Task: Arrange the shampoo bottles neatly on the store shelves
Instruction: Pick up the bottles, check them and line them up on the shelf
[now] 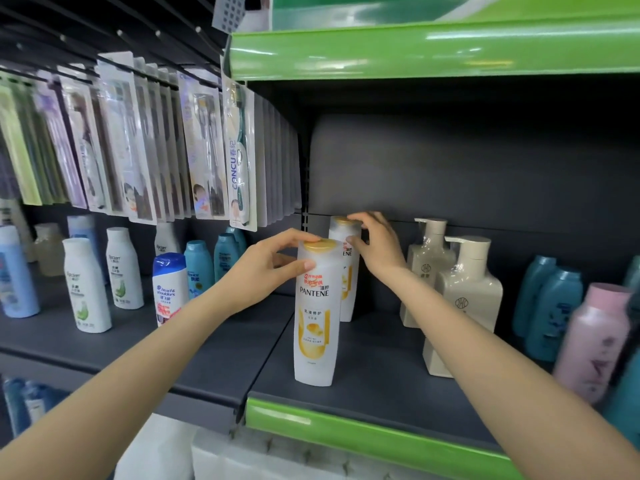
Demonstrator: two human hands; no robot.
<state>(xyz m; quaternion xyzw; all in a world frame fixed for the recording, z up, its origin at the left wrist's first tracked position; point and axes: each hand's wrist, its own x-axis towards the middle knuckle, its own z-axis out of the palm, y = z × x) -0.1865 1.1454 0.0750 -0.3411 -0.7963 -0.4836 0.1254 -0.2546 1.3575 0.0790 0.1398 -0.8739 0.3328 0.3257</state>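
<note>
My left hand [273,261] grips the front bottle [315,313] near its gold cap, and my right hand [375,245] pinches the top of the back bottle [346,271] just behind it. Both stand upright on the dark shelf [374,372] at the centre of the frame. I judge the risk is tipping: they are tall and narrow and held high, so a sideways nudge could topple one into the other, or into the cream pump bottles [464,299] to the right. The front one stands near the green shelf edge [346,434] and could drop off. Both are white with yellow labels; the front one faces forward.
</note>
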